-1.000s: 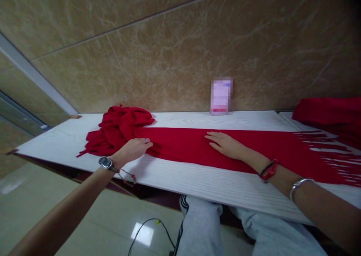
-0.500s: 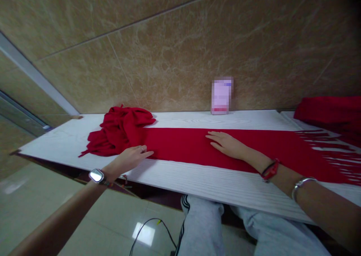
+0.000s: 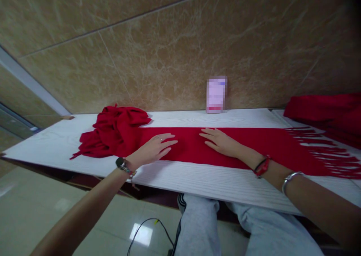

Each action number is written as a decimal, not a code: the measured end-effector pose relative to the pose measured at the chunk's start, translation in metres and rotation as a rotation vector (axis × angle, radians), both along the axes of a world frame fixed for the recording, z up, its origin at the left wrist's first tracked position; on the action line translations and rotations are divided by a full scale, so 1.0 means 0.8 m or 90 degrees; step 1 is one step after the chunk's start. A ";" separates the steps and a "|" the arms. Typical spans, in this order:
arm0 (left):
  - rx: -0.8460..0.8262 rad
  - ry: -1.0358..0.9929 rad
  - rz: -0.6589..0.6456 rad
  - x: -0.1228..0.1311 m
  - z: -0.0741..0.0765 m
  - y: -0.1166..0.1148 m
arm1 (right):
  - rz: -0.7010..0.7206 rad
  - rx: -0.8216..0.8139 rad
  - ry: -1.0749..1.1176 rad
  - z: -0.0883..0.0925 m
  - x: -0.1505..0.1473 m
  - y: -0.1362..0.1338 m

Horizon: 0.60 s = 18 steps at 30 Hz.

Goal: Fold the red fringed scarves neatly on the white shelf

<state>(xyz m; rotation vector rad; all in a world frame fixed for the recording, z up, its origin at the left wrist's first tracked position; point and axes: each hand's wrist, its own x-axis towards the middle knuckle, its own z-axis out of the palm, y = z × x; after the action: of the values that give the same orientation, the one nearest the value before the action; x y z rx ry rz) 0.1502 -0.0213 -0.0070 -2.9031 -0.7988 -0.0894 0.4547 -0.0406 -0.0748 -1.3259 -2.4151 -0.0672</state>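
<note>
A red scarf [image 3: 265, 143] lies lengthwise along a white table [image 3: 180, 173], its fringed end spread to the right. Toward the left its other part is bunched in a loose heap [image 3: 115, 132]. My left hand [image 3: 156, 147] is over the flat cloth just right of the heap, fingers stretched out, holding nothing; whether it touches cannot be told. Flat on the middle of the scarf rests my right hand [image 3: 221, 141], palm down with fingers spread.
A blurred pink box-like item [image 3: 216, 95] stands against the tiled wall [image 3: 169, 53]. More folded red cloth [image 3: 324, 111] lies at the far right. My legs [image 3: 197, 226] are under the front edge, and a black cable [image 3: 148, 221] loops over the floor.
My left hand has moved right, from the heap's edge onto the flat cloth, and its fingers have opened out. My right hand stays in about the same place on the scarf.
</note>
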 end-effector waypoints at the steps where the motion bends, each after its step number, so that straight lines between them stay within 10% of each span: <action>1: -0.022 -0.004 0.013 0.013 -0.007 0.003 | -0.002 -0.012 -0.006 0.001 0.000 0.000; 7: -0.106 0.082 0.097 0.031 -0.041 0.010 | -0.010 -0.061 -0.024 0.004 0.003 0.000; 18: -0.087 0.038 0.155 0.073 -0.025 0.032 | -0.067 -0.088 0.044 0.033 -0.037 -0.023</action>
<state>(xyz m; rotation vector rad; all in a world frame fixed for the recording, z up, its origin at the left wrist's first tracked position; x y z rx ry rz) 0.2083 0.0042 -0.0268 -2.8881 -1.1816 0.0776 0.4253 -0.0592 -0.0483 -1.4912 -2.3264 0.1177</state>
